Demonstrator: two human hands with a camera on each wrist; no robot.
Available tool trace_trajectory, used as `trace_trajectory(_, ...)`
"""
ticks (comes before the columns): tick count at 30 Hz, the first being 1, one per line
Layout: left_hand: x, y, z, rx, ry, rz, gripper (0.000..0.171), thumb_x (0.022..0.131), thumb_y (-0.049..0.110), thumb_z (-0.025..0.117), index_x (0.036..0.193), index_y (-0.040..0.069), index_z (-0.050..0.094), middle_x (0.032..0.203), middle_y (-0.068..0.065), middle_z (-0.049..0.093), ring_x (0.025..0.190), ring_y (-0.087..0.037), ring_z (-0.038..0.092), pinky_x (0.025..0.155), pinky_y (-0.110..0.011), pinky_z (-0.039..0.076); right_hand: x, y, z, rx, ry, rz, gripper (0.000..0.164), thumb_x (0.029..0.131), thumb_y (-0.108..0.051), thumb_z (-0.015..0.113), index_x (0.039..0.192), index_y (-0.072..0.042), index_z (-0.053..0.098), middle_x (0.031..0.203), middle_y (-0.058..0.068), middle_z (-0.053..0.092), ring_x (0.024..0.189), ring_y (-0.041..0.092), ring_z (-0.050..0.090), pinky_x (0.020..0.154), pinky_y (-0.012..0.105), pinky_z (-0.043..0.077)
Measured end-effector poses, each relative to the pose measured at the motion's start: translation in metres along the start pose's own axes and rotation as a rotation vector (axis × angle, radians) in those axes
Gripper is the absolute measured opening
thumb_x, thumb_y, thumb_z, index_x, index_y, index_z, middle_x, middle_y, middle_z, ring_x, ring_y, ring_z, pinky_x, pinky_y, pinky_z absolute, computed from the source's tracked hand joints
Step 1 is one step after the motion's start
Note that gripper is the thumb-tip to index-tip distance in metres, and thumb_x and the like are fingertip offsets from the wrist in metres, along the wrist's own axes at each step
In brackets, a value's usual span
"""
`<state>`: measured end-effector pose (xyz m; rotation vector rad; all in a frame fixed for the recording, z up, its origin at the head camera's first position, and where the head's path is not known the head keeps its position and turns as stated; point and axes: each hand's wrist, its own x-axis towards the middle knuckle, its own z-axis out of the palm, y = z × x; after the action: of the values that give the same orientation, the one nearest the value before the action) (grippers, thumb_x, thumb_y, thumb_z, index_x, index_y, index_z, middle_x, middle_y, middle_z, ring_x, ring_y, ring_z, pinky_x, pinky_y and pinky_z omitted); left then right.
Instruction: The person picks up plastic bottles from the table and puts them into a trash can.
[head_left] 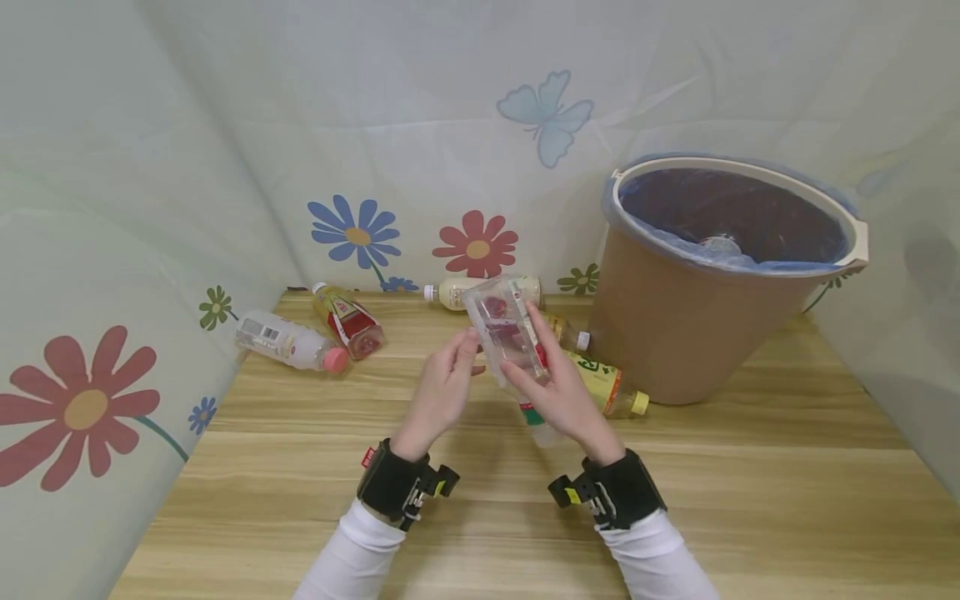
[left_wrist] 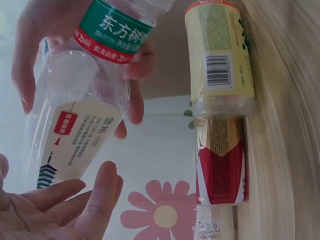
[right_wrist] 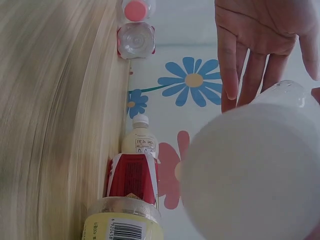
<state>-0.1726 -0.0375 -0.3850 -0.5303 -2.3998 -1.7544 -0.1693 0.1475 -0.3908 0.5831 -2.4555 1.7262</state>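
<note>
My right hand (head_left: pixel 561 393) grips an empty clear plastic bottle (head_left: pixel 501 321), its thumb and fingers round the sides. The bottle is tilted, base up and away from me, neck down toward me. In the left wrist view a green and red band (left_wrist: pixel 117 32) with white characters wraps its shoulder, and a pale printed panel lies below. Its round white cap (right_wrist: pixel 255 175) looms large in the right wrist view. Close beside the bottle's base, my left hand (head_left: pixel 441 385) has loosely bent fingers and holds nothing.
A brown bin (head_left: pixel 667 325) with a blue liner stands at the right. Behind my hands lie a yellow-labelled bottle (head_left: pixel 600 383), a red-labelled bottle (left_wrist: pixel 220 165) and a cream bottle (head_left: pixel 452 293). Leftward are a pink-capped white bottle (head_left: pixel 285 340) and a red-and-yellow bottle (head_left: pixel 348 321).
</note>
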Motion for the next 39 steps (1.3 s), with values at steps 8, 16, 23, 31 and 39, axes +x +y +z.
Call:
trace_trajectory(8, 0.002, 0.001, -0.003, 0.051, 0.049, -0.018, 0.052, 0.11, 0.038, 0.034, 0.153, 0.01, 0.043, 0.147, -0.019, 0.055, 0.123, -0.036, 0.064, 0.094, -0.048, 0.059, 0.0, -0.001, -0.001, 0.009, 0.035, -0.002, 0.081, 0.098, -0.016, 0.064, 0.163, -0.026, 0.017, 0.164, 0.016, 0.03, 0.135, 0.046, 0.051, 0.093, 0.06, 0.056)
trace_trajectory(16, 0.004, 0.003, -0.002, 0.13, 0.058, 0.014, 0.052, 0.109, 0.038, 0.04, 0.154, 0.013, 0.041, 0.155, -0.014, 0.048, 0.132, -0.032, 0.059, 0.101, -0.047, 0.056, 0.001, -0.001, -0.006, 0.014, 0.06, 0.024, 0.079, 0.098, -0.017, 0.064, 0.162, -0.023, 0.018, 0.163, 0.018, 0.03, 0.137, 0.047, 0.048, 0.092, 0.06, 0.056)
trace_trajectory(23, 0.005, 0.003, 0.001, 0.2, 0.09, 0.098, 0.051, 0.108, 0.035, 0.043, 0.154, 0.015, 0.041, 0.159, -0.009, 0.044, 0.133, -0.036, 0.056, 0.104, -0.048, 0.054, 0.003, -0.006, -0.014, 0.001, 0.087, -0.005, 0.08, 0.097, -0.012, 0.064, 0.162, -0.019, 0.018, 0.162, 0.018, 0.031, 0.136, 0.046, 0.047, 0.082, 0.055, 0.06)
trace_trajectory(31, 0.007, 0.014, 0.005, 0.367, 0.101, 0.165, 0.053, 0.105, 0.026, 0.05, 0.154, 0.01, 0.04, 0.162, -0.011, 0.04, 0.148, -0.027, 0.042, 0.121, -0.045, 0.037, 0.019, -0.039, -0.047, -0.18, 0.146, -0.057, 0.081, 0.096, -0.018, 0.066, 0.162, -0.023, 0.019, 0.16, 0.018, 0.038, 0.133, 0.042, 0.051, 0.096, 0.062, 0.054)
trace_trajectory(39, 0.01, 0.028, 0.011, 0.509, 0.051, 0.248, 0.055, 0.103, 0.024, 0.055, 0.154, 0.012, 0.041, 0.162, -0.013, 0.039, 0.146, -0.034, 0.043, 0.118, -0.051, 0.041, 0.043, -0.103, -0.097, -0.369, 0.243, -0.112, 0.082, 0.095, -0.026, 0.065, 0.162, -0.026, 0.019, 0.147, 0.022, 0.048, 0.12, 0.037, 0.055, 0.09, 0.06, 0.056)
